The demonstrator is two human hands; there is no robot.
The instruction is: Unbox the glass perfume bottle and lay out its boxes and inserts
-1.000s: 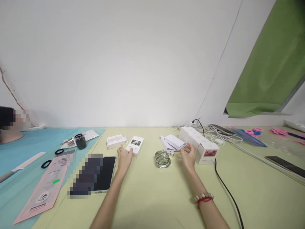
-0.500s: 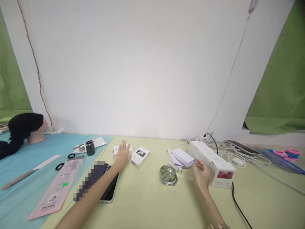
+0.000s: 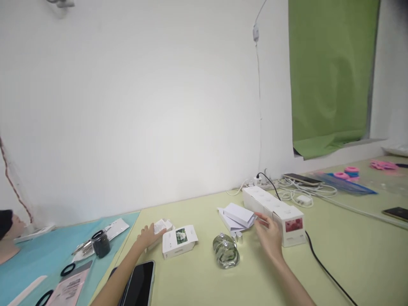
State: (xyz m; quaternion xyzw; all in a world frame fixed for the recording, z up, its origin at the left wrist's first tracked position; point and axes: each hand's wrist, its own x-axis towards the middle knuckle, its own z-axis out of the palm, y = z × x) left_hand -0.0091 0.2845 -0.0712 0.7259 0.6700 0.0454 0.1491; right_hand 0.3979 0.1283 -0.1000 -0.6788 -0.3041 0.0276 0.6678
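My left hand (image 3: 147,238) lies over a small white box (image 3: 159,229), thumb on the near right side and fingers bent around its left; its fingertips are partly hidden. Right beside it sits another white box (image 3: 180,241) with a flower picture and a raised end flap. My right hand (image 3: 268,233) rests with curved, parted fingers, its fingertips at the right edge of the folded white cartons (image 3: 239,216). In front of those stand clear glass bottles (image 3: 226,251) with greenish contents, close together, and small silver caps (image 3: 237,238).
A long white box (image 3: 272,209) stands right of my right hand, a black cable (image 3: 328,274) running past it. Phones (image 3: 140,282), a dark jar (image 3: 101,244) and a pink packet (image 3: 70,288) lie at left. White cords (image 3: 291,187) tangle near the wall.
The view has turned to the right. My left hand has gone from spread flat over the small white box to bent around it. My right hand stays by the folded cartons.
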